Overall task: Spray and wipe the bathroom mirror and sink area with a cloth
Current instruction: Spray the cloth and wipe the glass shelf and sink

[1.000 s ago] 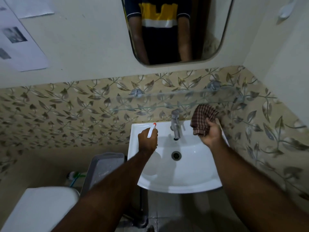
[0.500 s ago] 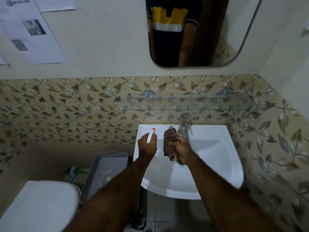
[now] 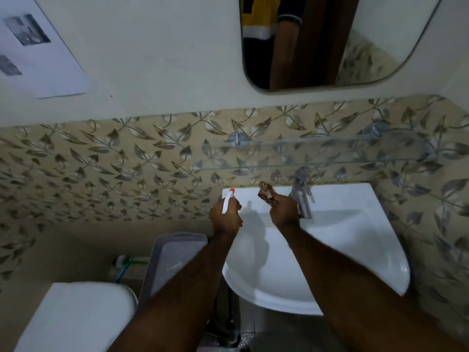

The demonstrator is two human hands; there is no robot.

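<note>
Wiping has shifted leftward: the right hand (image 3: 284, 212), clenched on the bunched cloth (image 3: 266, 194), now works the sink (image 3: 355, 224) ledge beside the tap (image 3: 300, 194); the left hand (image 3: 224, 217) grips the spray bottle (image 3: 228, 201).

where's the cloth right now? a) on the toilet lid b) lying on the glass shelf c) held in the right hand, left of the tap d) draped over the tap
c: the right hand grips the bunched cloth just left of the tap, over the back of the sink.
</note>
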